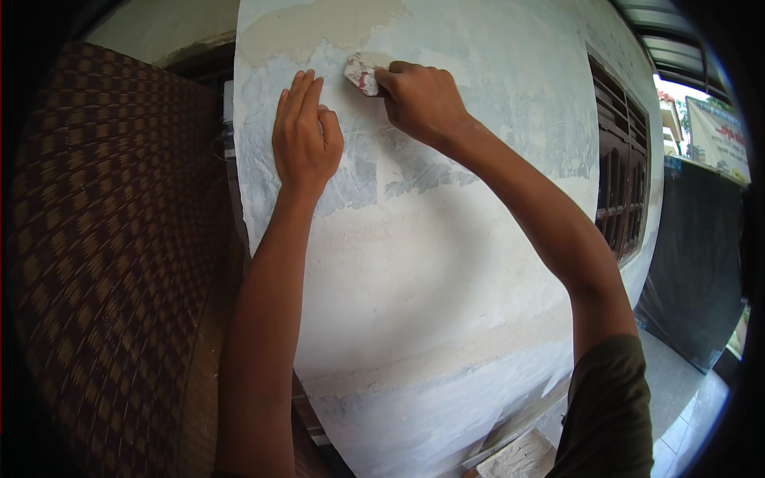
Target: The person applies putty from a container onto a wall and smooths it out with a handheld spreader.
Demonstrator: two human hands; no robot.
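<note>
A pale wall fills the middle of the view, with patchy grey-white putty over its upper part. My right hand is closed round a putty scraper smeared white with a reddish patch. The scraper is against the upper wall, just under a beige patch; its working edge is hard to make out. To its left, my left hand lies against the wall, fingers stretched upward and holding nothing. Both forearms reach up from the lower edge.
A brown woven panel stands along the left. On the right are a dark-framed window, a black sheet and a hanging banner. Low down, near my right sleeve, sits a tray of whitish putty.
</note>
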